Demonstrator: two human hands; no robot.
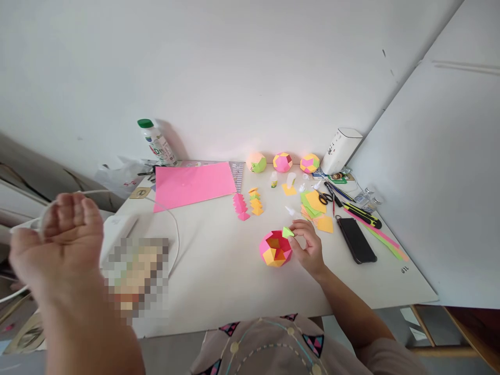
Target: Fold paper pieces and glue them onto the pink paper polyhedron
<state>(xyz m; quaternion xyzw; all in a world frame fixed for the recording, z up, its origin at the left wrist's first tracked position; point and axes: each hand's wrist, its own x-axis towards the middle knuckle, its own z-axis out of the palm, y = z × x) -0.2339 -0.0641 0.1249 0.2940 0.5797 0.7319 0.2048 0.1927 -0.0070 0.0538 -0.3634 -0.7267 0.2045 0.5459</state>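
Observation:
My right hand (308,249) rests on the white table (219,271) and pinches a small green folded paper piece (288,232) at the top of a pink, orange and yellow paper ball (274,250). The ball stands on the table just left of that hand. My left hand (58,234) is raised close to the camera at the far left, away from the ball. Its fingers are curled in over the palm, and nothing shows inside them. A white cable (172,229) runs behind it.
Three finished paper balls (283,162) line the wall, beside a white box (340,150) and a bottle (156,141). A pink sheet (193,183), folded paper pieces (241,206), paper squares (315,204), scissors (324,198), pens, a knife and a phone (356,239) lie on the table.

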